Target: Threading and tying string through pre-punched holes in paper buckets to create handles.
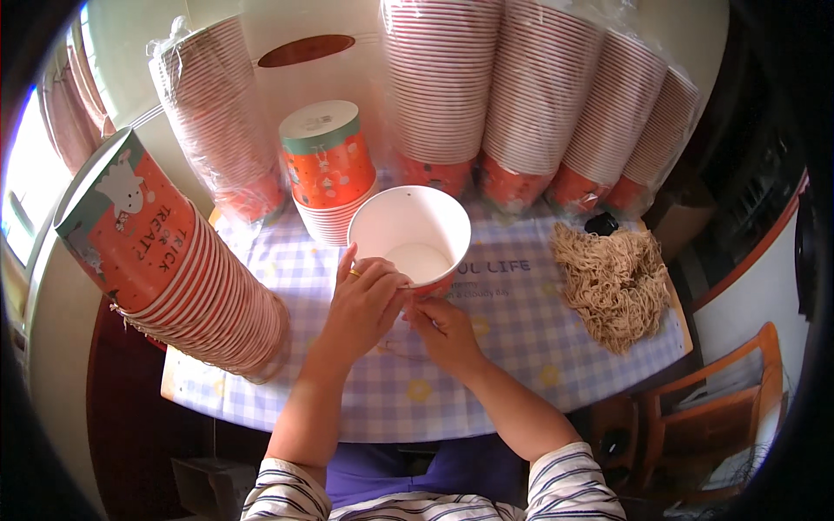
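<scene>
A white-lined paper bucket [413,217] with a red-orange outside stands tilted toward me at the middle of the table, its open mouth facing up. My left hand [369,295] grips its near rim, with fingertips over the edge. Close beside it, my right hand [445,334] is closed in a pinch against the bucket's near wall. A thin, pale string loops faintly below both hands; its end between the fingers is hidden. To the right lies a tangled heap of tan strings [612,286].
A tall nested stack of orange buckets [148,226] leans at the left, with string ends at its rims. Behind my bucket is a short upside-down stack [328,169]. Plastic-wrapped stacks [443,87] line the back. A small black object [601,225] touches the string heap. A wooden chair [712,408] stands right.
</scene>
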Action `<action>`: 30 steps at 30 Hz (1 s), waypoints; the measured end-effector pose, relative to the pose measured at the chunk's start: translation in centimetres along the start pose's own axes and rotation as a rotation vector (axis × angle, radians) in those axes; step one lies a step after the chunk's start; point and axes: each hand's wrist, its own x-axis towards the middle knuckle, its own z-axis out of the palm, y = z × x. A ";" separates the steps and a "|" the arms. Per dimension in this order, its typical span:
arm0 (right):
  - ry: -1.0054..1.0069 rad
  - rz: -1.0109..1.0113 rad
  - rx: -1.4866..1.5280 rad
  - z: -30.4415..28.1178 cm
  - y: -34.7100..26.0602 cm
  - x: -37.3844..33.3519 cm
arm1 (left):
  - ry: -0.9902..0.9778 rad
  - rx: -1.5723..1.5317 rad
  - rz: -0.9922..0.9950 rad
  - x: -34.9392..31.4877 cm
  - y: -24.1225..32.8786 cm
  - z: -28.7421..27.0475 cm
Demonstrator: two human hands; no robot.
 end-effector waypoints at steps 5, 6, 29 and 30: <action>-0.015 0.023 -0.029 -0.2 -0.3 -0.1 | 0.001 0.006 0.020 0.0 0.1 0.1; -0.018 0.037 -0.028 -0.2 -0.4 -0.1 | -0.003 0.021 0.026 0.0 0.1 0.2; -0.052 0.228 1.166 -4.7 -0.7 1.0 | -0.304 -1.117 -0.510 -5.2 3.1 4.0; 0.020 0.264 1.115 -4.6 -1.2 0.9 | -0.492 -1.084 -0.585 -5.2 2.7 3.5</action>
